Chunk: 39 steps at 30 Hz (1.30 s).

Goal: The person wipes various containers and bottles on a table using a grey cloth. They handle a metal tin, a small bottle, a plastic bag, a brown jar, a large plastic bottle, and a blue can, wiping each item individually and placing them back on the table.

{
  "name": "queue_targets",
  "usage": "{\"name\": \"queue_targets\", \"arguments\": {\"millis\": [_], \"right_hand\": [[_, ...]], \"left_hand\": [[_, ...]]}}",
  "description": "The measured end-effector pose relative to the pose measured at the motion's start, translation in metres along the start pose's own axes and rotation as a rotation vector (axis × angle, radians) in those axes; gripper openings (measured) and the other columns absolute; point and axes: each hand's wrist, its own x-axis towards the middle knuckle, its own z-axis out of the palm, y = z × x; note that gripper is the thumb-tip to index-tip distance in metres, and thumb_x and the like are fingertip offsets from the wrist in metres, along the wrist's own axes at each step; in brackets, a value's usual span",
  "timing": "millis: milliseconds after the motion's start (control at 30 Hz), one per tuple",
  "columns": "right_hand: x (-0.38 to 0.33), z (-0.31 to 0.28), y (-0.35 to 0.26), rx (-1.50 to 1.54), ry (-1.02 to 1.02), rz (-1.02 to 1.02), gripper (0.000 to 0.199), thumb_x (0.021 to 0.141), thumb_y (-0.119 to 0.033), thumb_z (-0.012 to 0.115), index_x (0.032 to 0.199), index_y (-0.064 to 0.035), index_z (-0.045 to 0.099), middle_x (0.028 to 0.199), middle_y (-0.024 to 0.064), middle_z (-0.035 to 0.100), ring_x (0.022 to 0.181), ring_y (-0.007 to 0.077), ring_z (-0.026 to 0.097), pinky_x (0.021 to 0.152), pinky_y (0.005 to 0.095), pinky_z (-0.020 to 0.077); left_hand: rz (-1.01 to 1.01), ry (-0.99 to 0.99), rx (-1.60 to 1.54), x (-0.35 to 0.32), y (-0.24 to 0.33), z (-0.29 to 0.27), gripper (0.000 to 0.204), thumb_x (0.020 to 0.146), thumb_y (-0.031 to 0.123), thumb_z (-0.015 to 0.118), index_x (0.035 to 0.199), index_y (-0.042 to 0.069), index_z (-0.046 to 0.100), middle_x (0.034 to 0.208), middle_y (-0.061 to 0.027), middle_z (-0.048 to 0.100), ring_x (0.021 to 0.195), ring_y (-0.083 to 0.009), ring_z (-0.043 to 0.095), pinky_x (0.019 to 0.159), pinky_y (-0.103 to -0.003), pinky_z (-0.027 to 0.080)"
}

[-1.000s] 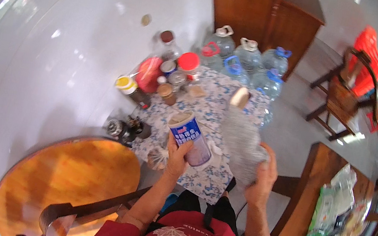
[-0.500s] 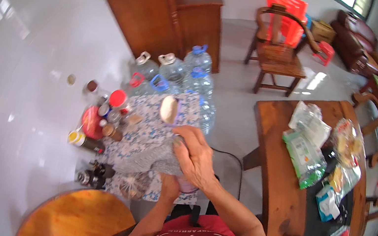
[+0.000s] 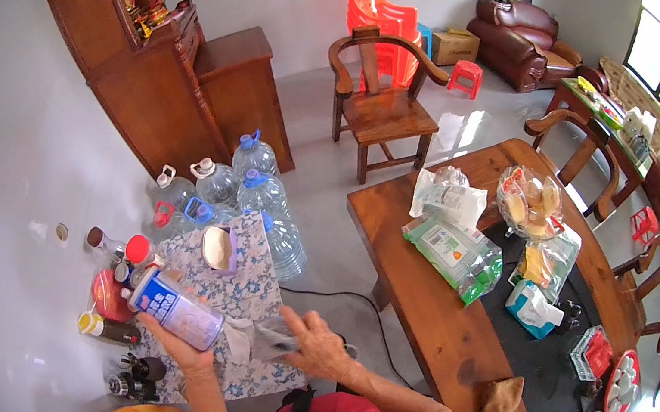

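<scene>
My left hand (image 3: 184, 349) holds up a canister (image 3: 185, 317) with a blue-and-white label and a pale purple lower part, tilted over the small table. Its fingers wrap underneath, partly hidden by the canister. My right hand (image 3: 321, 347) is over the table's right edge, its thumb and forefinger raised apart. A grey cloth (image 3: 274, 339), smeared by motion, hangs from its lower fingers. Behind the canister, a purple-rimmed container (image 3: 219, 249) with pale contents stands on the blue-flowered tabletop (image 3: 250, 372).
Jars with red lids (image 3: 138, 248), a yellow-topped bottle (image 3: 109, 329) and dark items (image 3: 136, 376) line the left side. Large water bottles (image 3: 263, 190) crowd behind the table. A wooden table (image 3: 396, 226) with bagged goods stands right; a black cable (image 3: 380, 324) runs across the floor.
The view has swung rightward. My left hand has come out from beneath the cloth, raising the canister to the left. My right hand has moved away from it with the cloth.
</scene>
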Motion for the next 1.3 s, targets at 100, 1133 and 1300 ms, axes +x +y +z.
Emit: {"name": "queue_targets", "arguments": {"millis": [100,1133,1300], "right_hand": [[-0.005,0.005,0.065,0.064,0.089,0.066,0.075,0.07,-0.029,0.069,0.133,-0.0073,0.034,0.112,0.0211,0.044,0.098,0.0374,0.049,0.083,0.0432,0.0441],[0.038,-0.026,-0.072,1.174,0.316,-0.061,0.053,0.074,-0.02,0.065,0.118,-0.0021,0.043,0.114,0.0186,0.051,0.1,0.0246,0.053,0.087,0.037,0.042],[0.006,-0.001,-0.062,0.46,0.462,-0.6,0.053,0.073,-0.008,0.064,0.121,-0.0012,0.044,0.118,0.0217,0.047,0.107,0.0365,0.05,0.089,0.0417,0.0409]], "left_hand": [[0.048,0.176,0.075,-0.004,0.0,0.006,0.063,0.086,0.064,0.037,0.118,0.01,0.048,0.097,-0.0102,0.06,0.082,-0.0245,0.06,0.071,-0.039,0.052],[-0.148,-0.103,-0.001,-0.076,-0.045,-0.001,0.057,0.088,0.027,0.054,0.134,0.003,0.03,0.121,-0.01,0.049,0.108,-0.0196,0.052,0.094,-0.033,0.042],[-0.116,-0.077,-0.004,-0.054,-0.049,-0.024,0.06,0.09,0.033,0.052,0.135,0.004,0.025,0.117,-0.0114,0.05,0.104,-0.0201,0.052,0.09,-0.034,0.043]]}}
